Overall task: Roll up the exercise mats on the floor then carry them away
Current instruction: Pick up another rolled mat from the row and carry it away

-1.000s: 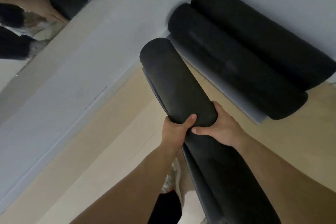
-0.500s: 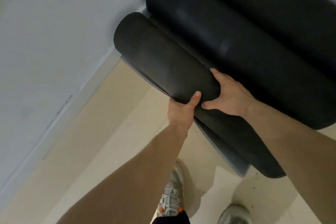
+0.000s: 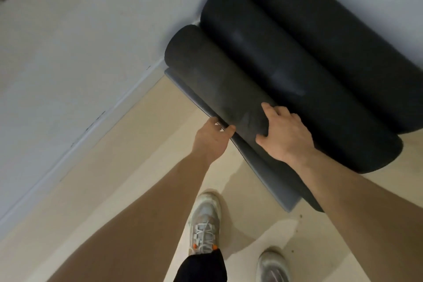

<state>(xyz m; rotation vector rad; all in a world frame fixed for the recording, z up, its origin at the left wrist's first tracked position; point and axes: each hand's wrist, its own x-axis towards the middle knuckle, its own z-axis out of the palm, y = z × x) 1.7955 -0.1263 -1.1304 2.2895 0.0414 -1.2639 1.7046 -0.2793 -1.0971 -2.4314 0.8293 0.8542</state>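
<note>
The rolled mat (image 3: 219, 89) that a second ago was carried in the air, pointing at the wall, now lies down on the floor (image 3: 128, 167) in the far right corner, pressed side by side against the two rolled mats already stored there: the middle roll (image 3: 297, 71) and the far roll (image 3: 338, 30) against the wall (image 3: 80, 41). Its loose grey outer edge (image 3: 270, 176) trails along the near side. The left hand (image 3: 211, 142) has slid from a full wrap to the near lower edge, its fingers (image 3: 229, 129) pinching that flap; the right hand (image 3: 283, 135) lies spread on top of the roll, fingers pressing down and only loosely curled. Both shoes (image 3: 206, 229) stand just near the roll. By my judgement this mat is delivered, and what remains is to tuck the flap, let go, and fetch any mat left
</note>
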